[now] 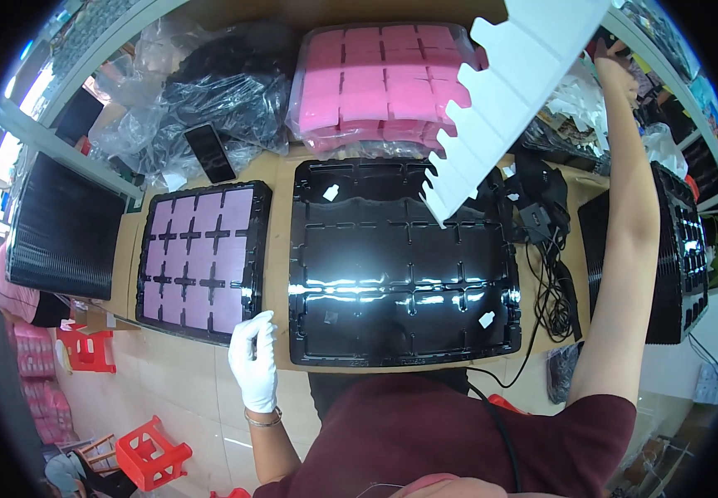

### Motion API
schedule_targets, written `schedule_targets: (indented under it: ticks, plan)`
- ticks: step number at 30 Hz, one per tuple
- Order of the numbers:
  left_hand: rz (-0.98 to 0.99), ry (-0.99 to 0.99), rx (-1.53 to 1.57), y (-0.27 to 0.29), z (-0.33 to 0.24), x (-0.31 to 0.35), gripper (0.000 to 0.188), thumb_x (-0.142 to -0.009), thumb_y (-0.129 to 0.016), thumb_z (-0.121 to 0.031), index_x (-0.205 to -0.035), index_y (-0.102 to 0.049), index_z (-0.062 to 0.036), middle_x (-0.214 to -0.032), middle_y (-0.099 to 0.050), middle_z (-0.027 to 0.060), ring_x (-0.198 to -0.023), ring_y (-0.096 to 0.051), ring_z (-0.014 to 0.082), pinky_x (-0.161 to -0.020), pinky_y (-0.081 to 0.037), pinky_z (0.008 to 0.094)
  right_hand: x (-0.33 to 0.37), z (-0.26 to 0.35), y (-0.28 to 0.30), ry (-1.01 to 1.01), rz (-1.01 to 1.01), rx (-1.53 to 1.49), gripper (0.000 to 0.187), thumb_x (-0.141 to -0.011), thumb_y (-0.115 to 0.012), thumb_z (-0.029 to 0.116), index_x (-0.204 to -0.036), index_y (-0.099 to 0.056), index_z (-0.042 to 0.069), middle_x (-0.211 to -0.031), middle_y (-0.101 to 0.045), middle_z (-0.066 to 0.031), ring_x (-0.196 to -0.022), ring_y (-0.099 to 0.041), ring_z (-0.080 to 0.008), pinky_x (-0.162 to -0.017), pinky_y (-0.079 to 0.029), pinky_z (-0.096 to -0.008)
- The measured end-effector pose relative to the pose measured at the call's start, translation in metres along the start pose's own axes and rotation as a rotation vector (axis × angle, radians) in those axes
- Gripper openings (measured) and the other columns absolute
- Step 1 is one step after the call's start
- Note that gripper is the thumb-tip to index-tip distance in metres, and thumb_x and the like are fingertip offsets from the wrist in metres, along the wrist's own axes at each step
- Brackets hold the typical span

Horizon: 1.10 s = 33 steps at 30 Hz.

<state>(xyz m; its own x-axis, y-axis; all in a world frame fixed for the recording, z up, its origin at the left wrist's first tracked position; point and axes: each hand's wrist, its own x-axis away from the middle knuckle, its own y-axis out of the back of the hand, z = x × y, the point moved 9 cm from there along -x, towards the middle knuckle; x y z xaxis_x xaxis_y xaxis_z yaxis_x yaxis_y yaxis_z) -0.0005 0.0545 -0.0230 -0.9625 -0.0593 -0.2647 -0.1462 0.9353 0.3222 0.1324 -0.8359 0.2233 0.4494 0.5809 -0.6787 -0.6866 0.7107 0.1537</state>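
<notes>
My left hand, in a white glove, is just off the near right corner of a black tray of purple foam pads. Its fingers are curled together; whatever they hold, if anything, is hidden. My bare right hand reaches far to the upper right, beside a shelf post; its fingers are partly hidden among dark items. A white sheet with a notched edge slants down from the top over a large glossy black tray. Whether the right hand touches this sheet, I cannot tell. Small white tags lie on the large tray.
Pink foam blocks in clear plastic stand behind the trays, beside a black phone. Stacked black trays rise at the left, with more at the right. Cables coil beside the large tray. A red stool stands on the floor.
</notes>
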Motion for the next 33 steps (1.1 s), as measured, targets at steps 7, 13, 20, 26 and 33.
schedule_targets:
  ticks: [7, 13, 20, 26, 33]
  plan:
    - [0.032, -0.087, -0.159, -0.031, -0.022, -0.024, 0.019, -0.092, -0.063, 0.001, -0.110, -0.068, -0.0023, -0.101, -0.070, 0.0110, -0.088, -0.064, 0.0208, -0.081, -0.052, 0.0318, 0.410, 0.094, 0.278, 0.856, 1.508, -1.067, 0.013, -0.084, -0.069, 0.009, -0.094, -0.067, 0.002, -0.094, -0.066, -0.0123, -0.093, -0.067, -0.0283, -0.084, -0.053, -0.0369]
    - [0.063, -0.219, -0.221, -0.049, -0.047, -0.030, 0.017, -0.092, -0.067, -0.008, -0.108, -0.070, -0.0041, -0.097, -0.068, 0.0121, -0.084, -0.065, 0.0241, -0.075, -0.052, 0.0328, 0.548, 0.123, 0.370, 1.124, 1.656, -1.073, 0.023, -0.080, -0.071, 0.006, -0.102, -0.066, 0.000, -0.095, -0.069, -0.0136, -0.088, -0.064, -0.0333, -0.089, -0.048, -0.0403]
    - [0.054, -0.202, -0.140, -0.034, -0.038, -0.016, 0.016, -0.090, -0.067, -0.007, -0.106, -0.070, -0.0050, -0.096, -0.068, 0.0113, -0.083, -0.065, 0.0247, -0.075, -0.051, 0.0344, 0.595, 0.131, 0.358, 1.109, 2.052, -0.601, 0.030, -0.070, -0.078, 0.007, -0.097, -0.068, -0.003, -0.082, -0.070, -0.0143, -0.078, -0.069, -0.0303, -0.075, -0.054, -0.0390]
    - [0.075, -0.190, -0.091, -0.027, -0.032, -0.015, 0.016, -0.090, -0.067, -0.007, -0.105, -0.070, -0.0056, -0.097, -0.069, 0.0108, -0.087, -0.066, 0.0277, -0.079, -0.051, 0.0364, 0.606, 0.131, 0.357, 1.328, 1.847, -0.513, 0.023, -0.071, -0.076, 0.005, -0.091, -0.070, -0.004, -0.081, -0.070, -0.0175, -0.082, -0.068, -0.0329, -0.078, -0.054, -0.0408]
    - [0.082, -0.171, -0.035, -0.026, -0.019, -0.007, 0.016, -0.089, -0.068, -0.007, -0.106, -0.070, -0.0067, -0.098, -0.069, 0.0103, -0.086, -0.065, 0.0275, -0.077, -0.051, 0.0363, 0.591, 0.137, 0.364, 1.093, 1.944, -0.530, 0.026, -0.071, -0.075, 0.006, -0.094, -0.071, -0.003, -0.088, -0.070, -0.0192, -0.087, -0.069, -0.0349, -0.081, -0.054, -0.0410]
